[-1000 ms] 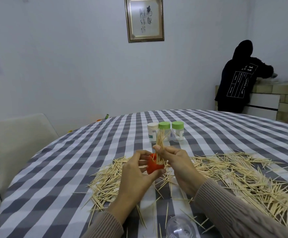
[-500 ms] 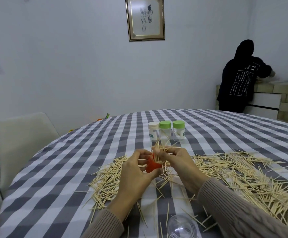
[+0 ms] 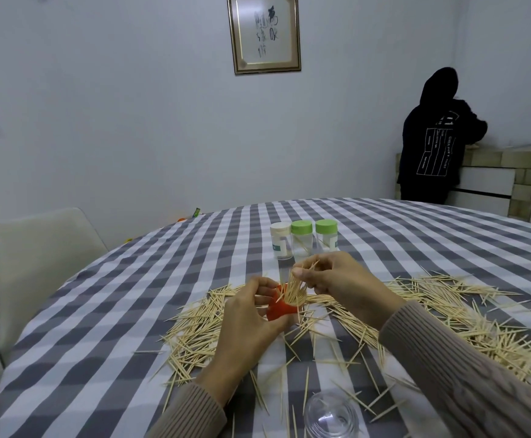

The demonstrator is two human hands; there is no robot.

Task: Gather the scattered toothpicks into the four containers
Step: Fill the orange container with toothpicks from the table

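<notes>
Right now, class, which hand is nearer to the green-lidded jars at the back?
The right hand. It sits just in front of the green-lidded jars, pinching toothpicks. The left hand is farther towards the person, holding the red container.

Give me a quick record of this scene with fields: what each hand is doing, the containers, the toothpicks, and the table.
left hand: holds the red container
right hand: pinches a bundle of toothpicks standing in the red container
capped containers: three upright in a row beyond the hands, one white lid, two green lids
scattered toothpicks: spread on both sides of the hands
table: grey and white checked cloth
clear lid: near edge
</notes>
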